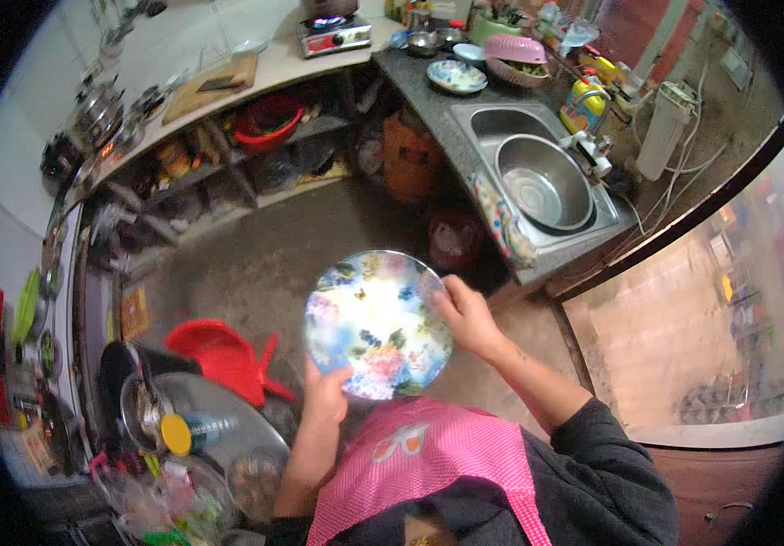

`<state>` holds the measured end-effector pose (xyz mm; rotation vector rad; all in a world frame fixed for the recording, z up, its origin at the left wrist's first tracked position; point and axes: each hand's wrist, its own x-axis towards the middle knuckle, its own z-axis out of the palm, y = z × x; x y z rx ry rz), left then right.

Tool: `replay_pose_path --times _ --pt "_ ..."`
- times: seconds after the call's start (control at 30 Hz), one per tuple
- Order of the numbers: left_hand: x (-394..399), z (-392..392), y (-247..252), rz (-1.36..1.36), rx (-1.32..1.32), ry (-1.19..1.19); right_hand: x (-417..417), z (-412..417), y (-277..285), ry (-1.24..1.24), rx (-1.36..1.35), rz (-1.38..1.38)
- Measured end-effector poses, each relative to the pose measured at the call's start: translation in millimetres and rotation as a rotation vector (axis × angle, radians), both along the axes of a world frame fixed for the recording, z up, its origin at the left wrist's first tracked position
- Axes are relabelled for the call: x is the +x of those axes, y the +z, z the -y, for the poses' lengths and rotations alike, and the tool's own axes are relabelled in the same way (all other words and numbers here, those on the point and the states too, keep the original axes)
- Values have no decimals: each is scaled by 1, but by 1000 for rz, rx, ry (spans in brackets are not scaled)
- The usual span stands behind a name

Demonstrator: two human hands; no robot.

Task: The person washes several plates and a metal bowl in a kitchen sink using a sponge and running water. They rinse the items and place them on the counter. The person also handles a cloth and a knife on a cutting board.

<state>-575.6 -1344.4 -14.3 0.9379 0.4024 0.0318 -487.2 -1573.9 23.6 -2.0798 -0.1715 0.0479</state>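
My two hands hold a round floral plate in front of the pink checked apron. At its lower left edge, my left hand has its thumb over the rim. The right rim is gripped by my right hand. The plate hides the fingers beneath it. Beyond my right hand, a large steel basin sits in the double sink below the tap. Another floral plate lies on the dark counter behind the sink, beside a small light-blue bowl.
A patterned cloth hangs at the sink's front edge. A pink basket and a yellow bottle stand on the counter. A gas stove is alight beneath a pot. At left are a red plastic stool and a cluttered round table.
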Motion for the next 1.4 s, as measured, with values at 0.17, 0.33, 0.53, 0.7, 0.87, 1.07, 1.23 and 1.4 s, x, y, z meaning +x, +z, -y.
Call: replay_pose_path --times 0.17,0.33,0.53,0.7,0.87,1.07,1.23,1.4 --pt "135 43 12 10 7 -219 88 62 19 -108 -47 40" --pt "254 97 25 58 -58 -344 157 134 34 -217 472 -303" --pt "410 163 34 67 -35 -450 264 238 29 -543 682 -103" --pt "563 247 39 69 47 -500 392 348 69 -706 554 333" --pt "704 349 86 103 37 -648 571 451 139 -577 -28 592" --pt "836 480 122 159 6 -827 733 566 134 -580 -750 411" --pt "922 550 123 165 -18 -937 802 591 135 -614 -1046 27" --pt "972 588 118 175 -102 -1057 837 603 122 -601 -1064 14"
